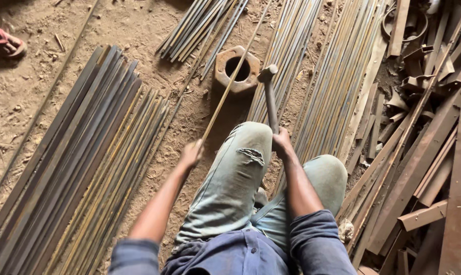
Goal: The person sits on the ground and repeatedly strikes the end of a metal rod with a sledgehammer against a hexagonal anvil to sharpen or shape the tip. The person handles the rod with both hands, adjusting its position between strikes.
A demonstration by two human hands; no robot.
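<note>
The left hand grips a long thin yellowish metal rod lying across a rusty hexagonal iron nut; the right hand, fingers wrapped tight, holds a steel-headed hammer above it.

- Thin rod: dull yellow.
- Hexagonal nut: rusty orange-brown.
- Hammer: dark grey.
- Flat strips: grey, some streaked yellow.
- Jeans: faded grey-green, ripped at one knee.
- Sleeves: blue.
- Floor: brown dirt.
- Scrap pieces: rust brown.
</note>
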